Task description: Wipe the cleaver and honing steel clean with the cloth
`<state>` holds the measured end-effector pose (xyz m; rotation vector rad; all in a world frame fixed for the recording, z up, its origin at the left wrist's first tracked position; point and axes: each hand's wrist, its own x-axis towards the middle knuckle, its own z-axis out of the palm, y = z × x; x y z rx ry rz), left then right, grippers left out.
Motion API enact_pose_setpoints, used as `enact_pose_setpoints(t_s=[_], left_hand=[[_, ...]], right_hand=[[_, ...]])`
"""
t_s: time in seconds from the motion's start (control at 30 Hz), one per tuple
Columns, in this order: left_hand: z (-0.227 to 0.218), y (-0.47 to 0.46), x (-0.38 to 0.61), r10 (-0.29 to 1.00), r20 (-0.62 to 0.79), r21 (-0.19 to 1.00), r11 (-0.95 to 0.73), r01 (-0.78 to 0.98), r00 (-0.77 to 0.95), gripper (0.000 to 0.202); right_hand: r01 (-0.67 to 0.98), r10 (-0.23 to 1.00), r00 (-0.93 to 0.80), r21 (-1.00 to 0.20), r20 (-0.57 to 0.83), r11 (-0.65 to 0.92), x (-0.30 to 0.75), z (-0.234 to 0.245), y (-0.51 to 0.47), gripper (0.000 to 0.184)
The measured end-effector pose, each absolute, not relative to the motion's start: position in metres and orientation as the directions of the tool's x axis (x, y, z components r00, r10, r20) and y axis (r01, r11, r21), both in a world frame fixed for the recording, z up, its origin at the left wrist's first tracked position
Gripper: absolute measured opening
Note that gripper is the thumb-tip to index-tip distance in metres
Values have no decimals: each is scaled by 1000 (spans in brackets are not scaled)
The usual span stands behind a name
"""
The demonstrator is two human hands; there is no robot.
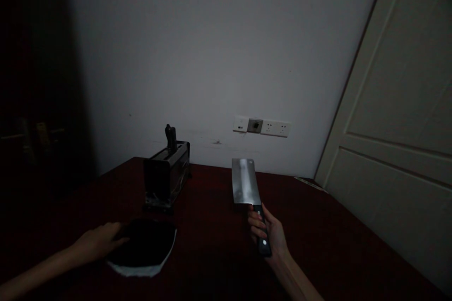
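And it's the right hand (274, 235) with the big piece here, fingers wrapped firmly around the black handle (262, 233) of a cleaver (244, 181)! The broad blade points away from the person, toward the wall (212, 56), its flat face catching the light, a small hole showing near the far corner. Over on the left, the left hand (100, 241) reaches in low, fingertips at the near-left part of a dark pad (150, 247) with a pale edge curving round its front and right side; whether those fingers pinch it or merely rest on it, I cannot tell in this gloom. Just beyond that pad stands the knife block (158, 181), upright, dark and boxy, with black handles (171, 137) poking out of its top. So the cleaver is out in the open, well to the right of the block, in front of the person and over the dark red table (208, 225). Up on the wall, a row of sockets (275, 128) sits above and beyond the blade, while a pale panelled door (388, 174) fills the right side. It's dim, especially at far left, where detail sinks into black.
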<state>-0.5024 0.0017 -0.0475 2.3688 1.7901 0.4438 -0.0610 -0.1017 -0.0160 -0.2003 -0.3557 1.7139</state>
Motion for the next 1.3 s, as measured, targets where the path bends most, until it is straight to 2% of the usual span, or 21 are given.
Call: enact_pose_setpoints(t_s=[0.1,0.17,0.3,0.4,0.47,0.53,0.63,0.7,0.8,0.97,1.03,1.1,1.13,1.17,1.23,1.3], left_hand=[[-48,-1,-490,967,72,279,-256,926,246,35],[-34,-8,-469,958,54,329,-284,901,282,34],[20,-28,-412,913,66,562,-368,741,403,31],[66,-29,-372,886,133,691,-404,599,445,32],[95,-21,-349,874,221,693,-453,561,433,33],[120,-7,-328,833,395,620,-553,557,388,30],[150,12,-295,728,622,535,-663,523,287,29],[163,21,-271,660,710,518,-726,451,247,28],[161,23,-236,607,737,519,-790,325,298,26],[108,15,-195,711,533,729,-661,177,459,22],[83,12,-187,718,488,752,-635,177,497,21],[64,11,-184,668,532,676,-705,213,520,16],[58,12,-185,618,584,598,-766,235,527,12],[53,12,-185,551,641,497,-829,257,534,12],[48,15,-188,372,733,253,-926,280,569,25],[46,18,-190,160,739,1,-972,236,655,30]], right_hand=[[-916,982,-175,-378,73,-135,-60,-20,-103,13],[-913,982,-176,-384,71,-136,-59,-23,-104,15],[-924,978,-202,-342,59,-170,-57,-27,-103,14],[-931,975,-216,-309,44,-193,-59,-30,-103,15],[-928,974,-225,-311,36,-203,-61,-32,-103,16],[-919,970,-240,-329,33,-216,-64,-34,-104,19],[-896,959,-279,-370,43,-244,-67,-37,-103,24],[-885,950,-308,-384,53,-265,-67,-39,-102,27],[-874,938,-342,-386,60,-295,-68,-41,-101,29],[-883,940,-335,-371,67,-288,-67,-40,-103,28],[-885,939,-336,-364,69,-290,-66,-38,-104,28],[-883,940,-334,-371,72,-286,-66,-37,-104,28],[-880,940,-333,-380,70,-284,-65,-36,-105,28],[-878,941,-331,-388,65,-282,-65,-36,-105,28],[-871,943,-328,-403,51,-281,-65,-36,-105,29],[-867,946,-322,-413,39,-279,-64,-36,-105,29]])
